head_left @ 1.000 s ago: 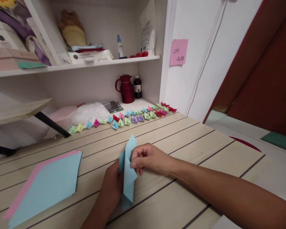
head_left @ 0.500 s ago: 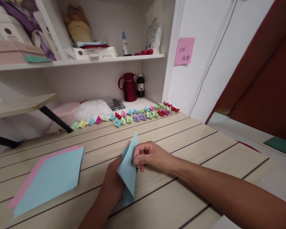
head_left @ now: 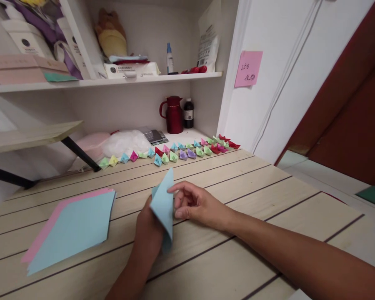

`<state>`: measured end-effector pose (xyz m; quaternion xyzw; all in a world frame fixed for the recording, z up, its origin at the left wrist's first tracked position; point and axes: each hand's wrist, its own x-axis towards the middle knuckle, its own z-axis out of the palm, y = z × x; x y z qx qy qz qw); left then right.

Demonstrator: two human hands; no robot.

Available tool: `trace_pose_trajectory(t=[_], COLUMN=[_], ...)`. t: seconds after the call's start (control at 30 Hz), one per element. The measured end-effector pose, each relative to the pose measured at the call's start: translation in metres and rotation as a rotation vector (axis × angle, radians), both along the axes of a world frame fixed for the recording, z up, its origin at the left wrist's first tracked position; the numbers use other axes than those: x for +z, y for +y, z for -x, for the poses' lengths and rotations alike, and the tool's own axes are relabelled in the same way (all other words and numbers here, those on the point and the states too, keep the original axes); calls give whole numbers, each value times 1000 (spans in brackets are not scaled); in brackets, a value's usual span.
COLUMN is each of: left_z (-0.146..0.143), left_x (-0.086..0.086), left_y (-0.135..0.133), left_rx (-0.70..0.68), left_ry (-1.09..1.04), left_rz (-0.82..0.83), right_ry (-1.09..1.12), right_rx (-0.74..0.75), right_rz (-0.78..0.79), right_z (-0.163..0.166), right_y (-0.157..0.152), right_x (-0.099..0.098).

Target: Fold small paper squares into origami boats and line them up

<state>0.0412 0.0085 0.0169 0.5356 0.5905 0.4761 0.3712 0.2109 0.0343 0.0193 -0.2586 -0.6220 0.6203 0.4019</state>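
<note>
A partly folded sheet of light blue paper (head_left: 164, 204) stands tilted above the table, gripped from its left side by my left hand (head_left: 148, 231). The left fingertips are hidden behind the paper. On the other side, my right hand (head_left: 195, 204) has its fingers parted and curved, with the index fingertip touching the paper's right edge and the thumb off it. To the left lies a stack of blue paper sheets (head_left: 76, 229) over pink sheets (head_left: 45, 233).
Rows of small folded paper boats (head_left: 173, 156) line the table's back edge. Behind them are a plastic bag (head_left: 125, 142), a red jug (head_left: 174, 116) and a dark bottle (head_left: 188, 114). A small raised wooden stand (head_left: 34, 135) is at the left.
My right thumb and fingers have come apart from their pinch on the paper, leaving the index finger at its edge. The folded sheet has turned slightly in my left hand.
</note>
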Motion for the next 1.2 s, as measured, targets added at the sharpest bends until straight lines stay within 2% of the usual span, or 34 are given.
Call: trace_pose_trajectory(t=[0.1, 0.2, 0.37, 0.53, 0.63, 0.7, 0.8, 0.83, 0.9, 1.0, 1.2], left_z=[4, 3, -6, -1, 2, 3, 5, 6, 7, 4, -2], left_x=[9, 16, 23, 16, 11, 13, 20, 22, 25, 25, 24], left_y=[-3, -9, -21, -24, -22, -17, -10, -8, -7, -12, -20], left_rx=[60, 7, -177, -386, -338, -230, -65, -63, -146, -282, -336], left_ry=[143, 0, -446, -548, -618, -579, -489, -505, -601, -721, -740], left_rz=[6, 43, 193, 268, 255, 238, 111, 65, 21, 46, 121], right_ry=[-62, -48, 140, 183, 231, 256, 277, 278, 283, 299, 253], right_rx=[-195, -327, -172, -131, -134, -138, -184, -214, -270, -309, -228], right_rz=[-49, -4, 178, 136, 129, 175, 279, 308, 366, 437, 512], right_z=[-2, -8, -13, -9, -11, -13, -16, -17, -17, -15, -12], right_y=[3, 8, 14, 11, 10, 10, 13, 14, 17, 21, 21], right_x=[0, 3, 4, 8, 13, 16, 17, 16, 12, 4, -7])
